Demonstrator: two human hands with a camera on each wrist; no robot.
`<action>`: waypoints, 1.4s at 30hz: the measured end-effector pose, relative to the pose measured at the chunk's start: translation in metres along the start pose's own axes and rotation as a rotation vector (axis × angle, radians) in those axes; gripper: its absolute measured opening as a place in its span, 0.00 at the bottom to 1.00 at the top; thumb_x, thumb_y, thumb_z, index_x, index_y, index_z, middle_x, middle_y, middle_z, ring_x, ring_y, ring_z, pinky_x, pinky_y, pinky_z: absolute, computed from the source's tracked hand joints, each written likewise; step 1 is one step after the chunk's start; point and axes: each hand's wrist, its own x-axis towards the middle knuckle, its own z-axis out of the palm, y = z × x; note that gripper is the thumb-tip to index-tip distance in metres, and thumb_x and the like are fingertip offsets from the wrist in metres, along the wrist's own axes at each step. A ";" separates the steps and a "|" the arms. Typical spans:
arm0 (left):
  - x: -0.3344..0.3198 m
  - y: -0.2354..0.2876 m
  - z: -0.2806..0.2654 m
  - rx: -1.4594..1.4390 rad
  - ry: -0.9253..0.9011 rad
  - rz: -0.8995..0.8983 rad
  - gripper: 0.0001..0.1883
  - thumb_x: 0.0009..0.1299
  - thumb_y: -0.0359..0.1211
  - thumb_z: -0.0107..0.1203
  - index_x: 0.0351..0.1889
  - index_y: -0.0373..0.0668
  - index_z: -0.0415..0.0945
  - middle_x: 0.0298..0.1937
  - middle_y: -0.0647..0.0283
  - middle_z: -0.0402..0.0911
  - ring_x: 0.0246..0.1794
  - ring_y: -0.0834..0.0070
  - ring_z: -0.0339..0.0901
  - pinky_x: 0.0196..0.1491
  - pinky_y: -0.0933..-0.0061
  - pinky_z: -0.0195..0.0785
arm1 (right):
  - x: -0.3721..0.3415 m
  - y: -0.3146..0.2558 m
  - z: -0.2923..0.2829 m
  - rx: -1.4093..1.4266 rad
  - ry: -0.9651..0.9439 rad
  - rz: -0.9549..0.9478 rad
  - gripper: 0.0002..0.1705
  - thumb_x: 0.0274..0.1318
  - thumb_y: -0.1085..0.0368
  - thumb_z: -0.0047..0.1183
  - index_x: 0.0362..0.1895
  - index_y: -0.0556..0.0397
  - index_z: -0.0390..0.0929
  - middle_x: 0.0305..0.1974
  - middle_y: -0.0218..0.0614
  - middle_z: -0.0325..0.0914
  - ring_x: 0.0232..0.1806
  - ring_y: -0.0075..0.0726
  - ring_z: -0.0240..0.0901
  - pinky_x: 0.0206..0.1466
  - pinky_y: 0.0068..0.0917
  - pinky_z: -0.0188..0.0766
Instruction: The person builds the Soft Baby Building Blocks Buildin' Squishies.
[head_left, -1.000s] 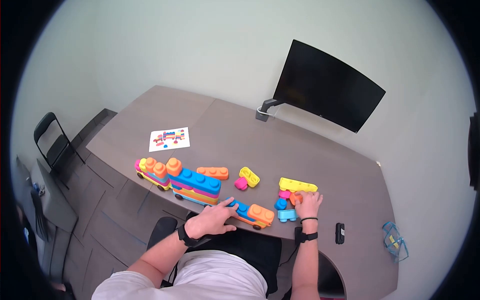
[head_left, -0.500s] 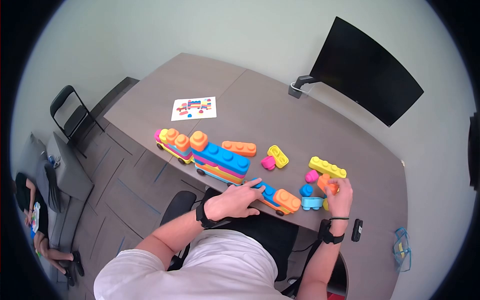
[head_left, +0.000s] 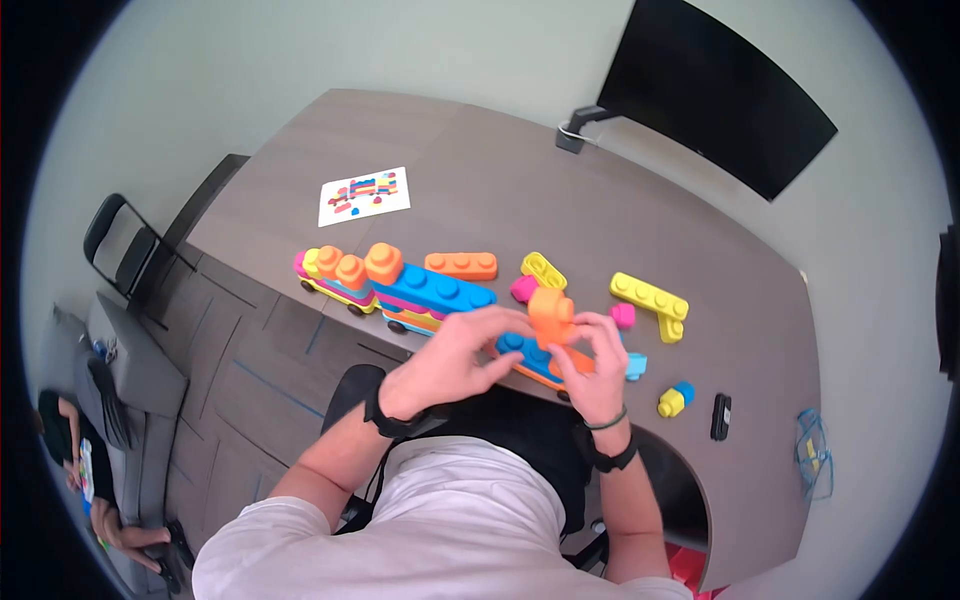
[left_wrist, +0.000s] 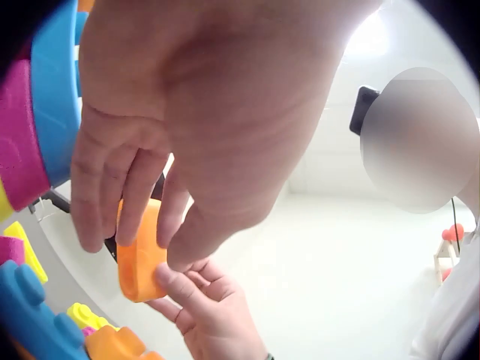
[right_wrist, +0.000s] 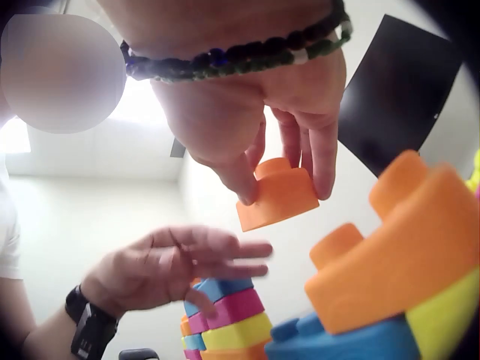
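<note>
My right hand (head_left: 598, 372) pinches an orange building block (right_wrist: 281, 201) between thumb and fingers, holding it up in front of the body. To its left, my left hand (head_left: 450, 358) has its fingers extended toward the block; the right wrist view shows them apart from it. Below both hands sits a low wheeled toy car of blue blocks (head_left: 512, 345), with an orange studded block (right_wrist: 405, 240) at its right end, partly hidden by the right hand in the head view. A taller stacked car (head_left: 432, 288) with a blue top stands beside it on the left, behind a smaller wheeled car (head_left: 335, 277).
Loose blocks lie beyond the cars: a long orange one (head_left: 460, 265), a long yellow one (head_left: 650, 293) and a magenta one (head_left: 622, 316). Farther right are a yellow-and-blue pair (head_left: 676, 400) and a small black device (head_left: 721, 416). A picture sheet (head_left: 365, 197) lies at the back left.
My right hand has lifted the orange block from among the loose pieces and brought it left over the low car. My left hand has come off that car. The head view has shifted.
</note>
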 end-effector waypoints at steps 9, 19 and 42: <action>0.000 0.003 0.007 0.143 0.188 -0.001 0.25 0.72 0.25 0.71 0.69 0.39 0.83 0.73 0.51 0.86 0.39 0.70 0.93 0.38 0.74 0.84 | -0.004 0.004 0.008 -0.052 -0.172 -0.054 0.20 0.59 0.74 0.74 0.55 0.56 0.83 0.56 0.48 0.80 0.55 0.60 0.83 0.60 0.45 0.82; -0.002 -0.018 0.027 0.234 -0.026 -0.073 0.29 0.71 0.27 0.72 0.72 0.39 0.82 0.78 0.51 0.81 0.35 0.66 0.92 0.45 0.66 0.86 | -0.004 0.019 0.003 -0.177 -0.361 -0.025 0.20 0.55 0.71 0.72 0.53 0.52 0.85 0.53 0.40 0.78 0.56 0.54 0.82 0.56 0.48 0.80; -0.014 -0.026 0.034 0.557 -0.098 -0.147 0.26 0.73 0.39 0.73 0.68 0.44 0.85 0.76 0.59 0.82 0.56 0.52 0.90 0.52 0.51 0.86 | 0.110 0.069 0.003 -0.523 -0.681 0.169 0.27 0.70 0.57 0.69 0.68 0.52 0.83 0.62 0.53 0.87 0.66 0.64 0.82 0.69 0.54 0.80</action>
